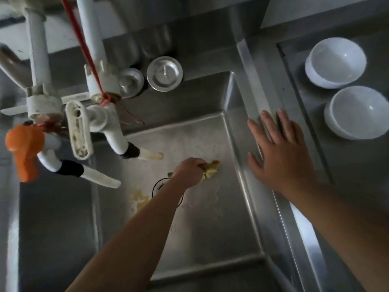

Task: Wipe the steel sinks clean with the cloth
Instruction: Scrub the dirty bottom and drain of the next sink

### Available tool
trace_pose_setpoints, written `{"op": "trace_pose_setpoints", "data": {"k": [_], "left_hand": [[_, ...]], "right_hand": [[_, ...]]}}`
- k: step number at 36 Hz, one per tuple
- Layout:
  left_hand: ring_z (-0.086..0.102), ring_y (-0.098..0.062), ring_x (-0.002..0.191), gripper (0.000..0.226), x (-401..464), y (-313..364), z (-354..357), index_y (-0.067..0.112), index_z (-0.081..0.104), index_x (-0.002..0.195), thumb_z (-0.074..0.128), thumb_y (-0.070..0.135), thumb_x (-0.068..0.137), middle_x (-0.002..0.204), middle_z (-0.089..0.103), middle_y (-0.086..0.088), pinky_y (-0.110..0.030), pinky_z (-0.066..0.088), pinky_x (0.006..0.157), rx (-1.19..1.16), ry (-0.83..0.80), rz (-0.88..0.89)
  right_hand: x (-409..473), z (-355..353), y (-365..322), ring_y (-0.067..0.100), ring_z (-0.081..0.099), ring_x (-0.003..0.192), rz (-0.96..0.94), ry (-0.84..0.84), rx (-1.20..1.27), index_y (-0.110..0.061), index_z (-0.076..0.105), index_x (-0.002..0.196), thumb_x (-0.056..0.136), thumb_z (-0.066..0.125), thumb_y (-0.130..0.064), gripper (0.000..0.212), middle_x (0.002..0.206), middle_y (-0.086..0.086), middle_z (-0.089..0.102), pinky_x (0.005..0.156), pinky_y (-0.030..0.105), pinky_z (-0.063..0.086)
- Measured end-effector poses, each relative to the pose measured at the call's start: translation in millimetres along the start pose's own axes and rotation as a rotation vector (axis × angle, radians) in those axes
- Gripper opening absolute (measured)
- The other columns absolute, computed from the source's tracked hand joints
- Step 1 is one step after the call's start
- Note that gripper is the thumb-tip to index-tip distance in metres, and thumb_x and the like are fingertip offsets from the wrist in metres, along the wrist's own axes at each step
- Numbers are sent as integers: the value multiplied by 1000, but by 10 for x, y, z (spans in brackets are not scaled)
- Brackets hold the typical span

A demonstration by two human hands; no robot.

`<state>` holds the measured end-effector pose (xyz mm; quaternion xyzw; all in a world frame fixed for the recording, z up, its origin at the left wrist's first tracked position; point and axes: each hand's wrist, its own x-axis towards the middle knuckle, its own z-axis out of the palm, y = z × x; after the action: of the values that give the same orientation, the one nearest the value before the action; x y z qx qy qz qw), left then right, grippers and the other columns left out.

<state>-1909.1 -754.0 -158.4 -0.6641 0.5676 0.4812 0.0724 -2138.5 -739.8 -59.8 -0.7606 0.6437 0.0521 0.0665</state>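
A deep steel sink fills the middle of the head view. My left hand reaches down to its floor and grips a bunched yellow cloth, pressed on the steel just right of the drain. My forearm covers part of the drain. A yellowish smear lies left of the drain. My right hand rests flat, fingers straight and spread, on the sink's right rim. A second sink lies dark at the left.
White taps with spouts hang over the divider between the sinks; one carries an orange fitting. Two steel lids lean at the sink's back wall. Two white bowls sit on the steel drainboard at the right.
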Motion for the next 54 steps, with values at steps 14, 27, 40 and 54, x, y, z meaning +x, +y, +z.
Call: {"op": "trace_pose_setpoints", "data": {"k": [14,27,40,54], "left_hand": [[7,-29,150,81,1202,585,204,27,19,154,58,29,83,163,11,-6,-48,10,120,89,332,22],[17,-35,141,66,1367,443,183,32,32,148,54,10,91,155,16,-6,-58,33,110,365,315,92],[46,-30,123,41,1214,413,522,25,53,134,48,15,95,131,51,-5,-43,48,87,433,369,216],[32,-33,136,44,-731,-306,1876,20,47,140,47,16,97,144,36,-8,-45,45,93,651,-449,317]], "right_hand": [[33,44,1,36,2,151,24,1,-41,-23,22,156,84,43,-43,78,163,10,17,117,57,18],[34,30,-30,40,6,150,-8,31,-83,-17,23,156,86,41,-33,74,162,15,19,118,58,15],[37,50,-26,39,3,150,5,21,-92,-20,19,156,86,37,-36,74,163,13,15,119,57,14],[14,14,-50,41,6,150,4,39,-83,-18,22,156,87,36,-34,72,162,14,19,117,59,16]]}}
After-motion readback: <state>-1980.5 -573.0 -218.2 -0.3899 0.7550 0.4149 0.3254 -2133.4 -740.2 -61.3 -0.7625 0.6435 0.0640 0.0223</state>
